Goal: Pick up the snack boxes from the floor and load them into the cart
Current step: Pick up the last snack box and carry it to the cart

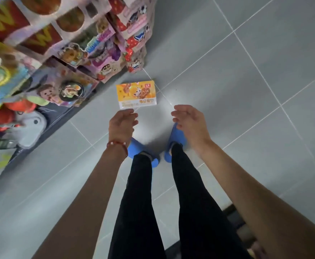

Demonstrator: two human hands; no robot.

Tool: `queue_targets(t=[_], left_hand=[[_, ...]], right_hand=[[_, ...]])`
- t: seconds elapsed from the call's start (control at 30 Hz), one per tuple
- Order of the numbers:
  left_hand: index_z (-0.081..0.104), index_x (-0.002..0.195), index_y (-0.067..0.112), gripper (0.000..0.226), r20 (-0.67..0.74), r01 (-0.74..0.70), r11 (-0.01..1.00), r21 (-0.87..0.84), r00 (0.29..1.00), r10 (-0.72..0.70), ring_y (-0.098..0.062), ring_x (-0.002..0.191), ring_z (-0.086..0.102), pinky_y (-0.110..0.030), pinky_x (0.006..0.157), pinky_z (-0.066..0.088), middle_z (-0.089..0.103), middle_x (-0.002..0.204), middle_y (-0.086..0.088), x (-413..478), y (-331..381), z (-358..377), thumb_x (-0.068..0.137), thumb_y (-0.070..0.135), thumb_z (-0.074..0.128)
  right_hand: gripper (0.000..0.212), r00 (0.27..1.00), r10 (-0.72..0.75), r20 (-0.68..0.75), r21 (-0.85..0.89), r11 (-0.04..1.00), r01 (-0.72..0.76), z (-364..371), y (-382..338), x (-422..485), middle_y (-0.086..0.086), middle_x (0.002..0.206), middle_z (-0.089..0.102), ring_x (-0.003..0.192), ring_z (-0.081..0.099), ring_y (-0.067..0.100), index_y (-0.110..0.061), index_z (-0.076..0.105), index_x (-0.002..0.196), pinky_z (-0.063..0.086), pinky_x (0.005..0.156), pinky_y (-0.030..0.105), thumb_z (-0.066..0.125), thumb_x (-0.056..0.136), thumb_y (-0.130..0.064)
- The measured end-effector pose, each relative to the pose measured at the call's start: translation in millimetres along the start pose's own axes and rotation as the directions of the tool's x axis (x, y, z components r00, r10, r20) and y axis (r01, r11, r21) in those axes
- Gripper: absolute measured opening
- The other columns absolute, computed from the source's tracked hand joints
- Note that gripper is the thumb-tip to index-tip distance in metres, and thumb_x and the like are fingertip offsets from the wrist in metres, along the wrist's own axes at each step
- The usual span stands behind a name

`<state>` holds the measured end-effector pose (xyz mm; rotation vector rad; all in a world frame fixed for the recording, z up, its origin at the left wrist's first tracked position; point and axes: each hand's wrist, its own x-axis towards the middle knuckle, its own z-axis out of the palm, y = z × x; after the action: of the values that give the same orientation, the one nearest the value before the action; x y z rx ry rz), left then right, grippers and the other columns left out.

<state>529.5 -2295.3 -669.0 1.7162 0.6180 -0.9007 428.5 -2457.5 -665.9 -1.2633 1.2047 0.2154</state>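
Head view, step in hand: she or he stands bent over, both arms reaching down toward a single orange snack box (137,94) on the grey tiled floor (246,81); I judge this as the reach before the grasp, nothing lifted yet.
Head view, snack box: it lies flat, printed face up, just in front of the blue slippers (177,141), close beside the foot of the display shelf (63,58) packed with colourful snack packs.
Head view, left hand: the left hand (122,124), with a red bracelet (118,145) at the wrist, has its fingers loosely spread and holds nothing; its fingertips come right up to the box's near edge, and I cannot tell whether they touch it.
Head view, right hand: the right hand (189,118) is also spread and empty, palm turned inward, off to the right of the box and a little nearer the feet, clearly apart from it.
Head view, doing it well: I would bring the right hand across to the box's right edge while the left takes the left edge, pinch both short sides, and lift it level so the shelf packs beside it are not knocked.
Head view, cart: a dark frame shows at the lower right corner (235,219); it may be the cart, but too little is visible to say.
Head view, risk: a flat box on smooth tile may slide away from fingertips; getting a fingernail or thumb under an edge first should help.
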Motion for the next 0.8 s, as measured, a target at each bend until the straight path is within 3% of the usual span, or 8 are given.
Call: queue_targets(t=[0.1,0.23,0.4,0.47,0.57,0.67,0.73,0.8], left_hand=[[0.065,0.097,0.015,0.017,-0.005,0.045,0.999,0.023,0.999,-0.045,-0.023,0.087,0.06,-0.028,0.073,0.042,0.068,0.099,-0.007,46,-31,-2,0.08,0.016,0.062],[0.065,0.09,0.022,0.026,0.019,0.077,0.995,0.067,0.997,-0.078,-0.023,0.087,0.059,-0.032,0.08,0.043,0.067,0.101,-0.008,109,-75,-5,0.066,0.027,0.058],[0.071,0.086,0.033,0.024,0.0,0.086,0.966,0.244,0.996,-0.089,-0.021,0.096,0.058,-0.045,0.102,0.047,0.069,0.103,0.001,201,-129,-12,0.065,0.036,0.059],[0.071,0.088,0.033,0.026,-0.037,0.086,0.949,0.303,0.996,-0.078,-0.024,0.102,0.061,-0.043,0.101,0.048,0.067,0.101,0.004,239,-145,-13,0.066,0.037,0.059],[0.07,0.107,0.024,0.034,-0.11,0.048,0.947,0.318,0.994,-0.014,-0.027,0.114,0.06,-0.031,0.095,0.047,0.066,0.113,0.002,298,-165,-12,0.075,0.035,0.065],[0.061,0.127,0.017,0.04,-0.169,-0.007,0.956,0.294,0.984,0.059,-0.021,0.115,0.054,-0.027,0.094,0.04,0.059,0.129,0.0,357,-182,-10,0.091,0.034,0.064],[0.058,0.128,0.019,0.05,-0.19,-0.033,0.958,0.284,0.978,0.09,-0.019,0.112,0.055,-0.029,0.095,0.042,0.058,0.131,0.0,393,-187,-9,0.087,0.046,0.063],[0.061,0.117,0.026,0.054,-0.207,-0.023,0.974,0.224,0.976,0.071,-0.024,0.11,0.063,-0.037,0.098,0.049,0.064,0.127,-0.003,425,-188,-5,0.074,0.058,0.064]], right_hand=[[0.034,0.999,0.03,-0.028,-0.054,0.998,-0.031,18,34,46,0.001,0.101,0.073,0.096,0.066,0.017,-0.016,0.072,0.118,0.052,0.097,0.038,0.065,0.086,-0.027],[0.027,0.999,0.04,-0.032,-0.14,0.989,-0.044,42,80,108,-0.005,0.102,0.072,0.098,0.067,0.015,-0.019,0.073,0.119,0.055,0.097,0.042,0.063,0.094,-0.024],[0.036,0.994,0.071,-0.088,-0.16,0.983,-0.084,73,128,191,-0.006,0.105,0.073,0.102,0.069,0.019,-0.029,0.076,0.109,0.055,0.098,0.044,0.063,0.076,-0.036],[0.034,0.989,0.099,-0.108,-0.156,0.981,-0.115,85,147,225,-0.002,0.112,0.074,0.107,0.069,0.022,-0.027,0.076,0.11,0.055,0.099,0.044,0.062,0.08,-0.035],[0.014,0.982,0.117,-0.151,-0.141,0.98,-0.139,104,173,278,-0.002,0.108,0.072,0.111,0.067,0.025,-0.031,0.073,0.092,0.053,0.099,0.045,0.062,0.083,-0.032],[0.013,0.983,0.072,-0.167,-0.152,0.984,-0.098,124,191,332,-0.005,0.095,0.068,0.094,0.064,0.018,-0.029,0.067,0.083,0.051,0.084,0.032,0.059,0.092,-0.026],[0.022,0.986,0.013,-0.165,-0.199,0.979,-0.046,139,197,366,-0.003,0.099,0.069,0.082,0.061,0.007,-0.02,0.071,0.103,0.044,0.068,0.023,0.056,0.093,-0.033],[0.041,0.987,-0.026,-0.157,-0.201,0.98,-0.006,152,204,398,-0.003,0.102,0.071,0.081,0.065,0.007,-0.013,0.068,0.117,0.048,0.064,0.025,0.054,0.09,-0.04]])
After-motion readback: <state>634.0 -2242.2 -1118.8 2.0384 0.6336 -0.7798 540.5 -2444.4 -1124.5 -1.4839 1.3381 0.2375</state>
